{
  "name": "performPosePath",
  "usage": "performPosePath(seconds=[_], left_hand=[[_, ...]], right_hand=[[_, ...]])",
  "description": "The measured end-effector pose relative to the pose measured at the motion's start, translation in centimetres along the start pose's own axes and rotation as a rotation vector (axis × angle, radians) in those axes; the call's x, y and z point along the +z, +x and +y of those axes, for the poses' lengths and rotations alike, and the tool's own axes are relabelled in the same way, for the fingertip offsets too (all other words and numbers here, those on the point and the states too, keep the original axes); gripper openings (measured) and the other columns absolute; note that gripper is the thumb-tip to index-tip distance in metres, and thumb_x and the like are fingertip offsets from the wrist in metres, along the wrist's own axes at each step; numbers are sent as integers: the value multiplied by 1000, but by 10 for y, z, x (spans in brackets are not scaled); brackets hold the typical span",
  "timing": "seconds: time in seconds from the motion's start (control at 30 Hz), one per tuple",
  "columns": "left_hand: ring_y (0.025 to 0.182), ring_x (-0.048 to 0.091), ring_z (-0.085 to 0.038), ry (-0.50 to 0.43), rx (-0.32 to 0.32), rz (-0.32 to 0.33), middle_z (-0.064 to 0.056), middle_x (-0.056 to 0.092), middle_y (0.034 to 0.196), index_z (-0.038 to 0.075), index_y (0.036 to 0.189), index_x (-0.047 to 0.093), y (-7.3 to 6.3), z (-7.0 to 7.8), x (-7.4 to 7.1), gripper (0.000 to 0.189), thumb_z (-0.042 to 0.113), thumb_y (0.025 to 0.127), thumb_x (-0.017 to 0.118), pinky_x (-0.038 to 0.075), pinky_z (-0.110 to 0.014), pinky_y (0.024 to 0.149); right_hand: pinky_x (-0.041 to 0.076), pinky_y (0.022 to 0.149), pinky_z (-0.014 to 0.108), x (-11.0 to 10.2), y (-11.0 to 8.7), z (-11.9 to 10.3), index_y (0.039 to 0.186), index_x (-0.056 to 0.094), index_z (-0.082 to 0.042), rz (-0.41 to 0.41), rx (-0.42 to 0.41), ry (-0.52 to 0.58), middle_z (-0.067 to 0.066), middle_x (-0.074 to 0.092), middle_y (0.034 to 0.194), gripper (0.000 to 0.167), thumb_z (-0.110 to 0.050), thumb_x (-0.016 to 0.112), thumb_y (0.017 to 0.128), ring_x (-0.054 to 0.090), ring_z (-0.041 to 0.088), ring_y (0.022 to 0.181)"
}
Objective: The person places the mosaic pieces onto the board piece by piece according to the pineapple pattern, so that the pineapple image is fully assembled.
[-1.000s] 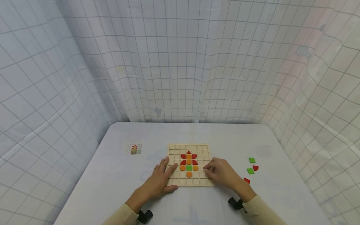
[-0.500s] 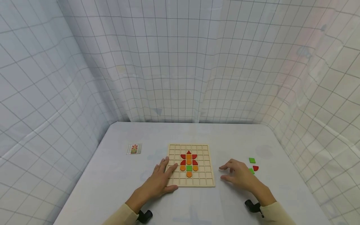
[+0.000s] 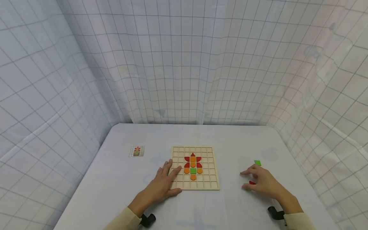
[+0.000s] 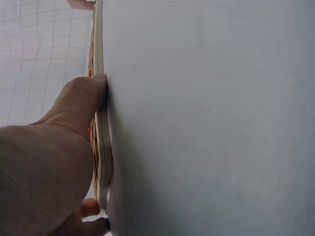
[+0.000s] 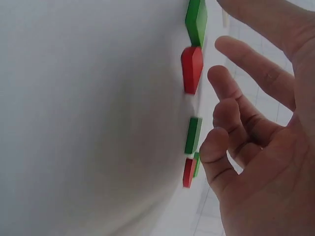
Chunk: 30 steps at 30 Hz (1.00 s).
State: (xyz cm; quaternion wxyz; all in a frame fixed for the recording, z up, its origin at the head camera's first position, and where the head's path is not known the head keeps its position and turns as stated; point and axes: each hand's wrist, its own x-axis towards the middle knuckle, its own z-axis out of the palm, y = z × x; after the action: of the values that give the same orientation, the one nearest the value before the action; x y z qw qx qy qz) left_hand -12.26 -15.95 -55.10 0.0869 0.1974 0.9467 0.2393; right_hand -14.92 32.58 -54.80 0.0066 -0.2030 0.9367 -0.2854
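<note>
A wooden grid board (image 3: 179,150) lies mid-table with red, orange and green pieces set in its cells. My left hand (image 3: 161,187) rests spread on its left front corner, and in the left wrist view the thumb (image 4: 91,91) presses along the board's edge. My right hand (image 3: 267,183) hovers to the right of the board over loose pieces, thumb and index finger apart with nothing between them. A red piece (image 3: 252,182) shows in that gap. In the right wrist view a green piece (image 5: 197,22) and a red piece (image 5: 192,70) lie near the fingers.
A small pattern card (image 3: 136,151) lies at the back left of the white table (image 3: 195,210). One green piece (image 3: 257,163) shows just beyond my right hand, which hides other pieces in the head view. Gridded white curtains (image 3: 184,64) enclose the table's back and sides.
My right hand has moved right, away from the board's right edge to above the loose pieces, and its thumb and fingers have spread apart. My left hand stays on the board.
</note>
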Motion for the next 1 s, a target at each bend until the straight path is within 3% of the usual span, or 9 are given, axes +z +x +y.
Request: performPosePath(seconds=[0.2,0.47,1.0], left_hand=[[181,20,-54,-2,0,1,-31,19,193,15,179,47,0,0,0,94,52,104,88,25,-76,143],[181,19,-55,3,2,-1,-31,19,193,15,180,46,0,-1,1,94,53,104,87,25,-77,143],[180,21,-56,16,20,-5,-33,21,191,14,179,46,-1,-1,-1,92,51,105,87,27,-77,142]], right_hand=[[45,76,22,-2,-6,12,119,88,-28,-3,-37,36,-8,73,120,41,-32,109,83,51,3,91],[47,69,21,4,-6,16,109,87,-28,53,-136,96,-9,73,113,31,-21,106,86,53,2,82],[50,65,21,7,0,11,107,87,-21,52,-163,117,-7,75,103,25,-10,101,90,56,0,77]])
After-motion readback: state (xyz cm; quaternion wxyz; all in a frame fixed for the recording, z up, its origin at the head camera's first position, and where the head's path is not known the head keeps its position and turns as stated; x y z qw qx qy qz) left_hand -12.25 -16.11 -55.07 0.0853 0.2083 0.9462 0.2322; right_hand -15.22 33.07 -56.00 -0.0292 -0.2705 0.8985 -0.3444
